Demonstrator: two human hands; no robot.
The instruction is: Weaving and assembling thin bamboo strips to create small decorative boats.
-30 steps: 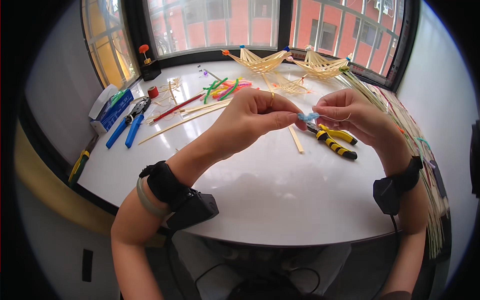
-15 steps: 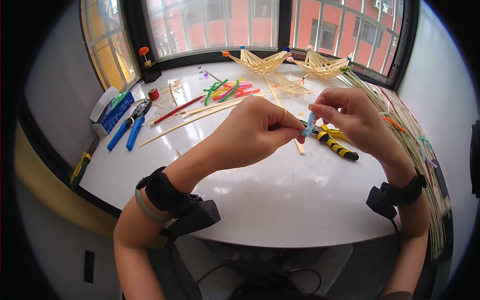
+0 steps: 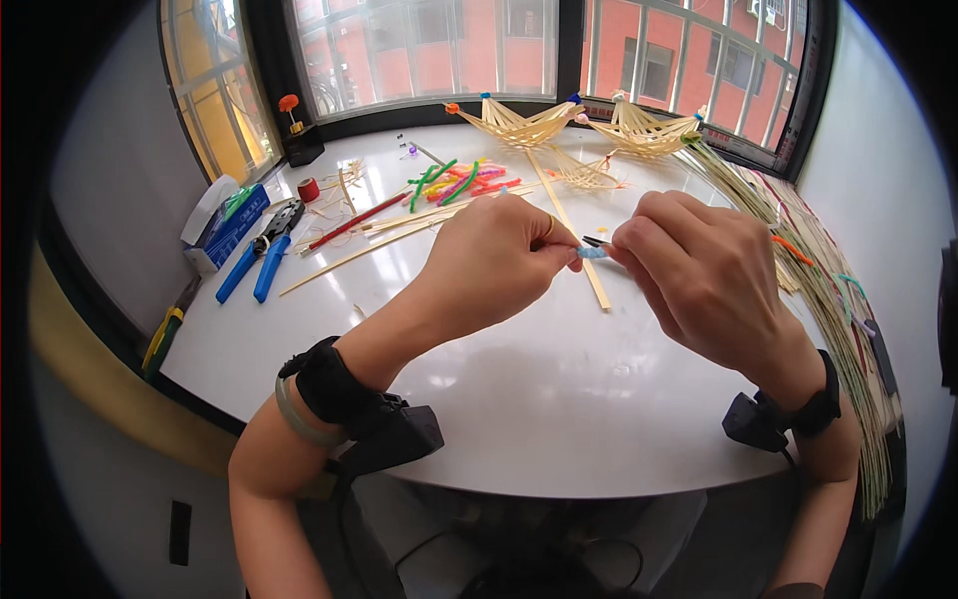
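Above the middle of the table, a short piece of light blue pipe cleaner [image 3: 593, 253] spans the small gap between my hands. Thumb and forefinger of my left hand [image 3: 499, 255] pinch one end of it. The fingertips of my right hand [image 3: 694, 275] close on its other end, the back of the hand facing up. A dark plier tip [image 3: 595, 241] pokes out just behind the blue piece; the rest of that tool is covered by my right hand. Under my fingers, a flat pale strip [image 3: 596, 288] lies on the table.
Blue-handled pliers [image 3: 264, 250], a tissue box [image 3: 228, 230] and a red thread spool [image 3: 307, 190] stand at left. Coloured pipe cleaners [image 3: 459, 185] lie farther back. Woven strip pieces [image 3: 519, 125] rest by the window; long green stalks [image 3: 868, 399] line the right edge.
My right hand has turned over and come down, hiding the yellow-and-black pliers. The blue pipe cleaner has gone from standing upward to lying nearly level between my hands.
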